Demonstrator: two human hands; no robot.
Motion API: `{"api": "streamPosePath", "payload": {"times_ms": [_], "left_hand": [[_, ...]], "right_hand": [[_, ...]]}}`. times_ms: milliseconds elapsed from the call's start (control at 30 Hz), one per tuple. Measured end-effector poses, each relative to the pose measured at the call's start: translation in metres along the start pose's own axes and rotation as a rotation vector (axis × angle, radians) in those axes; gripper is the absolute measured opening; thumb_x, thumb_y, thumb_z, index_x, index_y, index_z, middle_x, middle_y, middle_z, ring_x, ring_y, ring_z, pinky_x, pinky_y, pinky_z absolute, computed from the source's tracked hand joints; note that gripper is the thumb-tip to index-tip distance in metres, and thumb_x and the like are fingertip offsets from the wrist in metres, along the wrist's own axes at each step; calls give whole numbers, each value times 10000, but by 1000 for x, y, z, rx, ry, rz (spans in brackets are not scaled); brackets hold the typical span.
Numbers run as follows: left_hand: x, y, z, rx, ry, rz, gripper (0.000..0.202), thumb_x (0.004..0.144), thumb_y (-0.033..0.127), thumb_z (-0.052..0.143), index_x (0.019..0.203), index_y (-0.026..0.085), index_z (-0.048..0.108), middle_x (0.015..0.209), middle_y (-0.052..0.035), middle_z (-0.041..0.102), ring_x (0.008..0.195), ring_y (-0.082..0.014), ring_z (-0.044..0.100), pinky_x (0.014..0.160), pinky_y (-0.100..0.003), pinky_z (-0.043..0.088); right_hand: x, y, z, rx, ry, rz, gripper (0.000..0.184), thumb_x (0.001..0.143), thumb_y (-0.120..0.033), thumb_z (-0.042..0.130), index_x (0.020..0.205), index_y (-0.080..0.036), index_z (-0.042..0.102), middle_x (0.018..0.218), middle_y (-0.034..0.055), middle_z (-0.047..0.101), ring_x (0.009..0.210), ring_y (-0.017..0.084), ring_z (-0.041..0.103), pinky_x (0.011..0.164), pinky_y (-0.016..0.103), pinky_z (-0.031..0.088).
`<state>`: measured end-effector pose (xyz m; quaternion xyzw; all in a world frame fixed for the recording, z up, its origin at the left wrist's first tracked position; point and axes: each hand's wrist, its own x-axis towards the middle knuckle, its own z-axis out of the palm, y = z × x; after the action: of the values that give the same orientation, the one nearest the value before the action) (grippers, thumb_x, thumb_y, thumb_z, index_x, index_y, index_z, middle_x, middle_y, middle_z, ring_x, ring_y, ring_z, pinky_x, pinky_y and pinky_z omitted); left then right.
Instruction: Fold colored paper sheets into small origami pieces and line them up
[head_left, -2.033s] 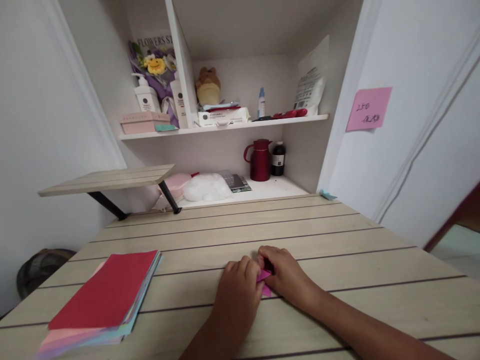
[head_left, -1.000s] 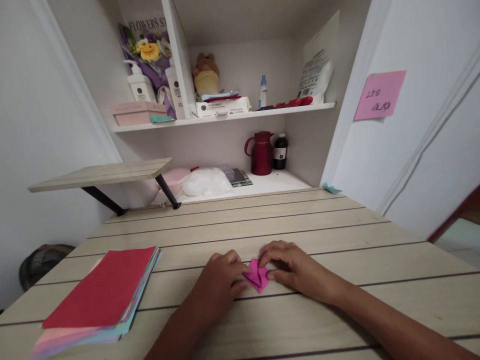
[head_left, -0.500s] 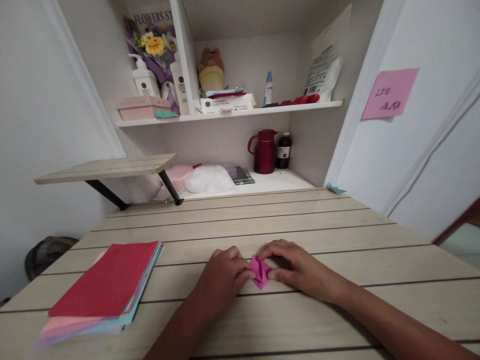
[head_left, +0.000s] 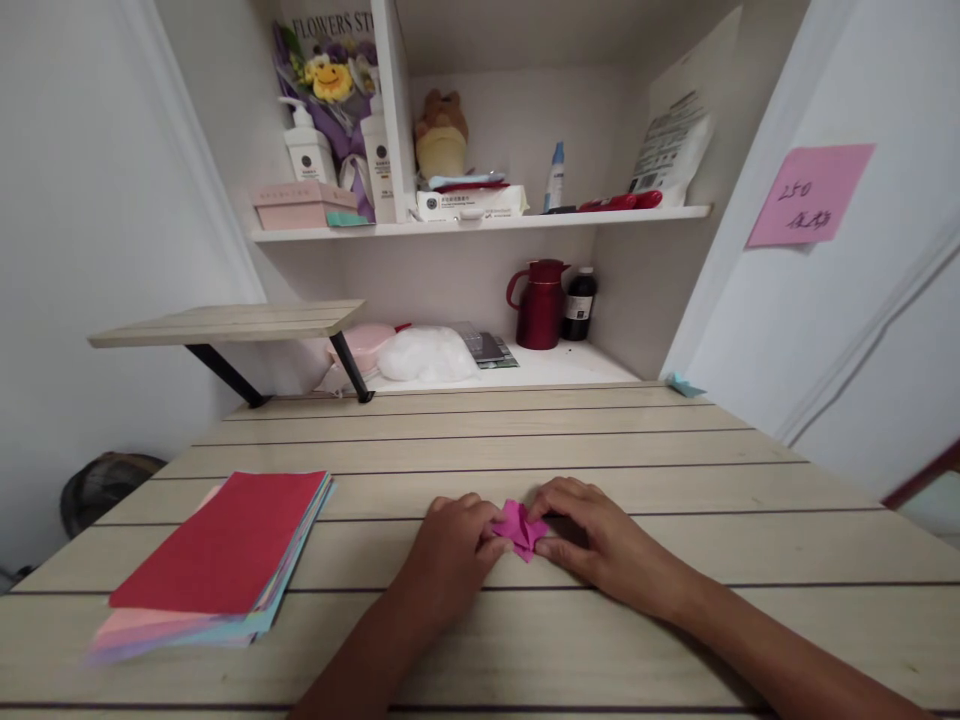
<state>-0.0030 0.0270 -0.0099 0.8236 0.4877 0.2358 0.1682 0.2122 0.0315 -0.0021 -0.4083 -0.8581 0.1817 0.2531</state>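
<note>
Pale plank-patterned table (head_left: 600, 430) with dark seams, white open shelving (head_left: 480, 227) directly behind table, small raised wood-look stand (head_left: 225, 322) on black legs (head_left: 351, 366) at table's rear left, white walls (head_left: 67, 280) flanking table, soft light over table.

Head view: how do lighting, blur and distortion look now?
In the head view, soft light, dimmer inside the cabinet top; there too, its sides splay outward, the paper stack's lower-left corner smears, and the pink paper's folds look soft.

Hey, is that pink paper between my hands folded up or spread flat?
Folded. The pink paper shows creases and overlapping flaps, with the left hand and right hand touching opposite sides.
</note>
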Motion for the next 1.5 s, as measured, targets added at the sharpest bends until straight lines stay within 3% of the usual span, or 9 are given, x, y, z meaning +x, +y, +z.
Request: {"api": "streamPosePath", "payload": {"times_ms": [200,400,533,600,800,1033,1200,1333,1500], "left_hand": [[2,8,6,-73,25,-29,155,810,180,584,894,221,708,758,5,693,717,-166,595,782,-315,401],[5,6,4,-226,56,-66,276,873,166,455,835,230,721,742,3,658,735,-157,600,704,-269,437],[5,-3,1,-110,231,-104,229,850,161,498,948,222,696,932,-36,606,897,-175,587,798,-291,447],[4,-6,-1,-5,264,-136,215,822,162,550,977,230,683,1027,-49,586,995,-201,560,863,-335,424],[4,-2,3,121,135,-88,118,841,215,586,899,238,686,972,-29,644,953,-216,550,837,-372,390],[6,1,10,51,200,-127,88,784,173,627,711,217,650,790,10,631,810,-174,572,780,-330,379],[10,0,11,-7,206,-172,144,737,152,634,604,200,606,672,33,581,671,-137,550,703,-292,382],[10,3,13,-34,201,-178,175,717,159,652,562,196,581,644,42,580,650,-132,545,720,-300,382],[8,5,14,-119,194,-176,199,717,213,678,545,194,579,632,41,575,656,-135,553,725,-299,405]], "right_hand": [[3,-1,9,-111,30,-47,195,837,-230,600,1031,-249,600,1041,61,639,963,245,552,856,408,413],[7,-3,12,-132,21,-42,273,823,-342,643,1075,-251,595,1080,74,636,989,266,543,868,429,409],[7,0,11,-127,12,-37,237,837,-311,616,1067,-257,603,1085,67,632,1002,260,545,871,423,410],[7,1,11,-127,14,-39,253,832,-298,616,1082,-259,598,1094,65,629,1015,259,544,874,420,411],[7,-1,13,-174,30,-63,271,825,-248,606,1096,-238,602,1088,73,643,988,257,549,863,418,411],[7,-6,14,-239,51,-109,228,837,-181,558,1046,-235,632,1036,64,672,949,243,570,852,401,403],[8,-8,14,-316,48,-170,298,898,-194,500,1161,-279,610,1053,67,684,929,235,592,845,397,401],[6,-4,18,-358,84,-215,312,935,-192,455,1153,-307,644,1051,67,693,910,222,612,828,388,418],[5,2,20,-140,173,-165,250,890,-186,516,980,-282,728,1039,64,710,932,231,632,817,395,466]]}}
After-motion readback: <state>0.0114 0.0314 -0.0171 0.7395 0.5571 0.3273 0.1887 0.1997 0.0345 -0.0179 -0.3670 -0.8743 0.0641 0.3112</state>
